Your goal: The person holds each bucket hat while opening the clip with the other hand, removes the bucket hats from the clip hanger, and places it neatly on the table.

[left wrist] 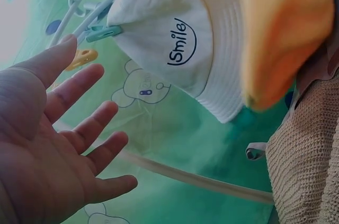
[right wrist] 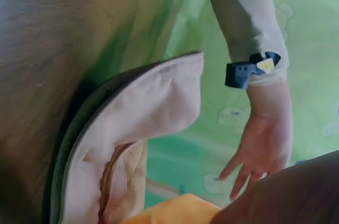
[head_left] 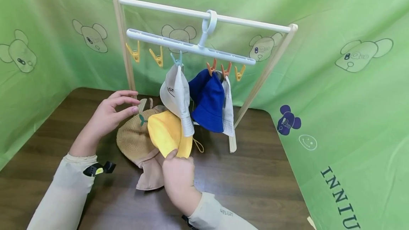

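Note:
My right hand (head_left: 179,177) grips the brim of a yellow bucket hat (head_left: 164,130), lifted above the table. My left hand (head_left: 110,114) is held in the air to the left, its fingers spread and nothing in them, as the left wrist view also shows. Below the yellow hat lies a tan knitted hat (head_left: 132,139) with a pinkish lining and a small green sprout. A white bucket hat (left wrist: 167,38) marked "Smile" hangs from a blue clip (head_left: 176,59), partly overlapping the yellow hat. Right of it hang a blue bucket hat (head_left: 209,100) and another white hat (head_left: 228,111) on orange clips.
A pale blue hanger (head_left: 188,46) is hooked over the white rod (head_left: 166,8) of a wooden stand (head_left: 266,70). Yellow clips (head_left: 157,58) without hats hang at its ends. Green printed cloth (head_left: 345,98) encloses the brown table (head_left: 255,176) on the sides and back.

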Tool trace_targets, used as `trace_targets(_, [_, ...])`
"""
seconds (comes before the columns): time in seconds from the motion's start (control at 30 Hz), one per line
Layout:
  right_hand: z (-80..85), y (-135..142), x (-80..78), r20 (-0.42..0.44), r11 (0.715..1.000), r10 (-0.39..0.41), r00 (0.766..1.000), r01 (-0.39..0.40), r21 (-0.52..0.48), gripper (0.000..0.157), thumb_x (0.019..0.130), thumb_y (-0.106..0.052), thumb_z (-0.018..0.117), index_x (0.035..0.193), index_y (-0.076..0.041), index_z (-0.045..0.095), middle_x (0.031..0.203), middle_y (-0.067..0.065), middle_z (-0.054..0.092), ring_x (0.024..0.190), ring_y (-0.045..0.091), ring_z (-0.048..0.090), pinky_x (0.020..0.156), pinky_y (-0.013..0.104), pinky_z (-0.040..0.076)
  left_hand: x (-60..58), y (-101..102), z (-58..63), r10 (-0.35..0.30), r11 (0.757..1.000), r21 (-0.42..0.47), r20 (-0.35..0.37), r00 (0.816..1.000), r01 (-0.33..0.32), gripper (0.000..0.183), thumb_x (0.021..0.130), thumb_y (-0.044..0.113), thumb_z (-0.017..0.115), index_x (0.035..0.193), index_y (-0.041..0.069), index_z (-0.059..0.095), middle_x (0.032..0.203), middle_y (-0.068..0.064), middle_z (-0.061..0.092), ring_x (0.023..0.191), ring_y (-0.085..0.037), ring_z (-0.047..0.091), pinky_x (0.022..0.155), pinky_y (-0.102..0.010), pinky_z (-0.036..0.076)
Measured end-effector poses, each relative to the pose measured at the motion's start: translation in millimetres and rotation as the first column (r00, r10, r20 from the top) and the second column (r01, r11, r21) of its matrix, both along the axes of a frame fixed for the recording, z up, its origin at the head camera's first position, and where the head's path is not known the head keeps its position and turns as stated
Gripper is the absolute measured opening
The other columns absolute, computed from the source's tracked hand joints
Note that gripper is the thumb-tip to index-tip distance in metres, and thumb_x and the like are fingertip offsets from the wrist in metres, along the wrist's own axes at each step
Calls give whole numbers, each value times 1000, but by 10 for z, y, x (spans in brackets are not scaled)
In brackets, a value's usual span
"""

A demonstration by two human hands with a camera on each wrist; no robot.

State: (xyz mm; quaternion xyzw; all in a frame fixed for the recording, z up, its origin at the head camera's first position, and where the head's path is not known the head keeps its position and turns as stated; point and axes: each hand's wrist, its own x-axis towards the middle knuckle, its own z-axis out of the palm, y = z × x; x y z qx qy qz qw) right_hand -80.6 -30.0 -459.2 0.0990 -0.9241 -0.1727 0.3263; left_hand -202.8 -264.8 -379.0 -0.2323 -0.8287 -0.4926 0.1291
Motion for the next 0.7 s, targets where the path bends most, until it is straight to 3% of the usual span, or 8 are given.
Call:
trace_targets(0.17, [29,-134,-52,139,997,-40,990,30,76,25,85,-25,69,105,-15,81,51,-6,59,46,12,53,53,32,35,8,-2,9,-8,1000,-13,0,1000,8,25,96,15,74,119,7,74,144,-10,57,138,-32,46,102,-21,35])
trace_targets(0.33, [-5,-115,-108,147,996,-26,989,13,83,22,85,-26,71,101,-15,82,59,-7,67,47,13,57,51,32,38,5,-13,31,3,1000,-4,-9,1000,-3,23,95,16,75,117,9,76,142,-5,59,137,-26,47,103,-19,35])
trace_targets(0.4, [-22,-80,-132,145,997,2,989,-14,81,20,84,-25,73,98,-14,81,60,-7,68,47,14,58,49,32,39,3,-18,40,7,1000,-1,-7,1000,-7,22,95,17,76,116,10,76,142,-5,59,137,-25,47,103,-21,35])
trace_targets(0.5, [-32,-30,-157,132,994,70,989,-79,72,9,78,-23,76,78,-14,76,56,-7,63,46,14,57,46,32,39,-5,-33,37,8,1000,-7,-5,1000,-8,21,95,17,76,115,10,76,142,-4,59,137,-25,47,104,-23,35])
trace_targets(0.6, [-14,16,-167,132,986,140,981,-150,74,19,73,-22,79,63,-19,63,53,-8,56,46,13,55,43,31,39,-7,-39,36,1,1000,-7,-6,1000,-1,21,95,17,76,115,10,76,142,-5,59,137,-26,47,104,-23,34])
trace_targets(0.7, [15,64,-173,144,976,196,970,-208,68,26,72,-23,80,59,-21,58,52,-9,55,46,12,55,41,31,39,-1,-38,41,-7,1000,-8,-14,1000,7,21,94,16,76,115,10,76,142,-6,59,137,-28,48,104,-22,34])
